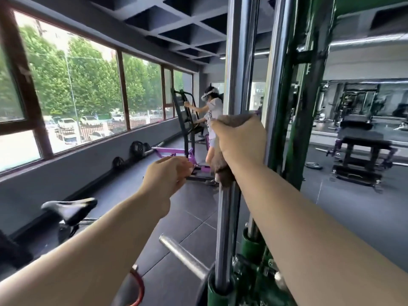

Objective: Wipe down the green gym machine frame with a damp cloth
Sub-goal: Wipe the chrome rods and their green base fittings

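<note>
A green gym machine frame [293, 120] rises at centre right, with two upright chrome guide rods [239, 62] in front of it. My right hand [240, 140] grips a brown cloth [223, 166] wrapped around the nearer chrome rod at about chest height; the cloth's tail hangs below my palm. My left hand [164, 175] hovers in the air to the left of the rod with its fingers curled, holding nothing. The green base sockets [217, 294] of the rods show at the bottom.
A chrome peg [181, 253] sticks out low beside the rod. A black bike saddle [68, 208] is at lower left. Another person [212, 120] stands at a purple machine [174, 153] ahead. Windows line the left wall; benches and racks [362, 155] stand at right.
</note>
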Tool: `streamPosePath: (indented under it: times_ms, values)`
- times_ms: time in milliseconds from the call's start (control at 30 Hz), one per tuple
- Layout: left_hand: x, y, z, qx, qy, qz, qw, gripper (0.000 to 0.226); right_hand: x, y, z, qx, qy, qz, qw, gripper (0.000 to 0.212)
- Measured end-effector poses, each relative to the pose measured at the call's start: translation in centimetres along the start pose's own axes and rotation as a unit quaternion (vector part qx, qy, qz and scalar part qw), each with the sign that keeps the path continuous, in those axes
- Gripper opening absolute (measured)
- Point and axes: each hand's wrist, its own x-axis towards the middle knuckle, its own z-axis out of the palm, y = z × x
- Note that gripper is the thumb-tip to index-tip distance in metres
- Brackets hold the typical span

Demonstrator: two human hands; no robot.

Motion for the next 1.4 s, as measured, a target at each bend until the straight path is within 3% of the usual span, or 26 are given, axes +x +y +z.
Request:
streamPosePath:
  times_ms: [133,300,433,600,700,867,967,1100,1200,1400]
  values:
    - [0.1,-0.6,0.8,0.004,-0.020,0.017,1.000,0.024,-0.6,-0.5,-0.1,0.001,0.028,-0.026,0.999,0.030]
    - [-0.4,-4.9,1.1,0.014,-0.026,-0.032,0.999,0.020,-4.4,5.9,-1.1,0.048,-0.068,0.056,0.995,0.011]
    - [-1.2,-6.1,0.7,0.018,-0.035,-0.042,0.998,0.023,-9.0,10.4,-1.3,0.008,-0.123,0.109,0.986,0.019]
    - [-1.0,-4.1,0.1,0.011,-0.032,-0.009,0.999,0.023,-4.0,4.0,-1.5,-0.028,-0.048,0.001,0.998,0.034]
    - [-0.6,-3.7,-0.1,0.004,-0.037,0.007,0.999,0.023,-2.2,2.4,-0.8,0.015,-0.009,-0.042,0.999,0.041]
    - [0.1,-8.0,-0.8,0.027,-0.034,-0.015,0.999,0.027,-5.5,8.3,-0.4,0.095,-0.041,0.023,0.994,0.019]
    - [-0.2,-11.3,-0.7,0.049,-0.045,-0.057,0.996,0.025,-9.9,13.9,-0.8,0.078,-0.084,0.102,0.988,0.018]
    - [-0.9,-13.0,-0.1,0.086,-0.123,-0.080,0.985,0.019,-13.6,18.4,-1.8,0.018,-0.140,0.178,0.974,0.023]
    - [-0.6,-12.2,-0.8,0.104,-0.107,-0.062,0.987,0.021,-12.3,15.4,-2.2,-0.035,-0.160,0.162,0.973,0.025]
    - [0.0,-8.1,-0.8,-0.012,-0.148,0.015,0.989,0.029,-4.3,3.7,-1.3,0.063,-0.064,0.008,0.996,0.030]
